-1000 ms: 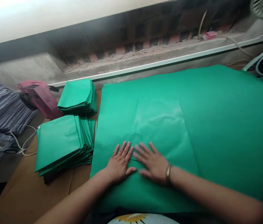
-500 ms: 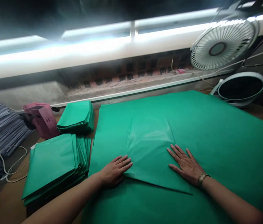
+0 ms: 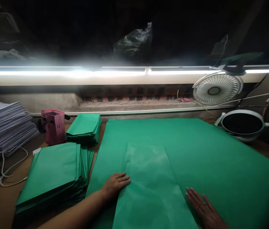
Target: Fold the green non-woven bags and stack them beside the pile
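Fingers extended, a person's left hand (image 3: 116, 184) touches the left edge of a narrow green panel (image 3: 148, 178) at lower centre of the frame, while the outstretched right hand (image 3: 204, 205) is just beside its right edge. A broad green sheet (image 3: 220, 159) spreads beneath; a folded green stack (image 3: 51, 168) sits lower left.

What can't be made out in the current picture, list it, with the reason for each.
All in the head view:
Narrow green piece: near end, cut off by the bottom edge.
Right hand: wrist, cut off by the bottom edge.
Left hand: palm, hidden by its own back.
Pink container: printed marks, too small to read.
Plastic bag: any contents, lost in the gloom.
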Demonstrator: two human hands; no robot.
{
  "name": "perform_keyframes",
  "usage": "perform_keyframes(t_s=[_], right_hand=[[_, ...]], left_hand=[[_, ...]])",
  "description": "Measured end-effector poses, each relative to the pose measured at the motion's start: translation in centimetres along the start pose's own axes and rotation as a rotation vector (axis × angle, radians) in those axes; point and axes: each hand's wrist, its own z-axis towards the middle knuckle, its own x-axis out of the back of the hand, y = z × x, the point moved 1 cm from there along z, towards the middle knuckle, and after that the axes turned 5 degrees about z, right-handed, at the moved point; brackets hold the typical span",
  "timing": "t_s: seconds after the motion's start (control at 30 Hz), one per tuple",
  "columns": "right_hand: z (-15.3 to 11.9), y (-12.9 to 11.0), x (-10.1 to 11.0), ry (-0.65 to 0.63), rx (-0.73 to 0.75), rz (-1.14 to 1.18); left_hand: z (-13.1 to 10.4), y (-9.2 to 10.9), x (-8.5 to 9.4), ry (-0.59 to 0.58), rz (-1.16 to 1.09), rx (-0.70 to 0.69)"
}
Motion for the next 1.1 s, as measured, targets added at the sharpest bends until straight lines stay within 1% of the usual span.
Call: perform_keyframes(t_s=[0.07, 0.1, 0.13, 0.17, 0.23, 0.3, 0.37, 0.43, 0.47, 0.53, 0.6, 0.67, 0.73, 0.83, 0.97, 1.1], right_hand=[[-0.8, -1.9, 0.0, -0.044, 0.096, 0.026], [-0.9, -2.7, -0.2, -0.071, 0.134, 0.051], [-0.8, -3.3, -0.4, -0.091, 0.153, 0.084], [-0.6, -3.5, -0.6, -0.096, 0.151, 0.123], [0.2, -3.2, -1.0, -0.066, 0.074, 0.229], [1.6, -2.4, -1.1, -0.025, -0.064, 0.391], [3.4, -1.7, -0.7, -0.016, -0.264, 0.589], [5.6, -1.6, 0.1, -0.074, -0.488, 0.768], [6.8, -1.8, 0.5, -0.119, -0.589, 0.832], [8.9, -2.3, 1.2, -0.212, -0.739, 0.916], [10.7, -2.8, 1.5, -0.281, -0.827, 0.963], [11.8, -3.0, 1.3, -0.311, -0.886, 0.971], [12.3, -3.0, 0.9, -0.301, -0.907, 0.949], [12.4, -2.9, 0.3, -0.251, -0.925, 0.893], [12.5, -2.8, 0.0, -0.156, -0.852, 0.708], [13.0, -2.3, -0.3, -0.153, -0.823, 0.613]], left_hand=[[-3.8, 2.1, 0.0, 0.035, -0.014, 0.043], [-5.0, 2.9, 0.3, 0.037, -0.029, 0.064], [-5.8, 3.5, 0.7, 0.030, -0.058, 0.085], [-6.0, 3.8, 1.2, 0.021, -0.105, 0.109], [-5.3, 3.6, 2.2, 0.010, -0.257, 0.183], [-3.7, 2.5, 3.0, 0.002, -0.493, 0.328], [-1.8, 1.0, 3.5, -0.035, -0.763, 0.507], [-0.2, -0.5, 3.8, -0.095, -0.971, 0.637], [0.5, -1.1, 3.8, -0.124, -1.034, 0.693], [1.5, -2.1, 3.8, -0.172, -1.068, 0.827], [2.1, -2.7, 3.7, -0.218, -1.064, 0.970], [2.4, -3.0, 3.6, -0.245, -1.047, 1.043], [2.6, -3.1, 3.5, -0.262, -1.054, 1.074], [2.8, -3.1, 3.4, -0.270, -1.055, 1.107], [3.0, -3.0, 3.2, -0.277, -1.021, 1.120], [2.9, -3.2, 3.2, -0.283, -0.951, 1.097]])
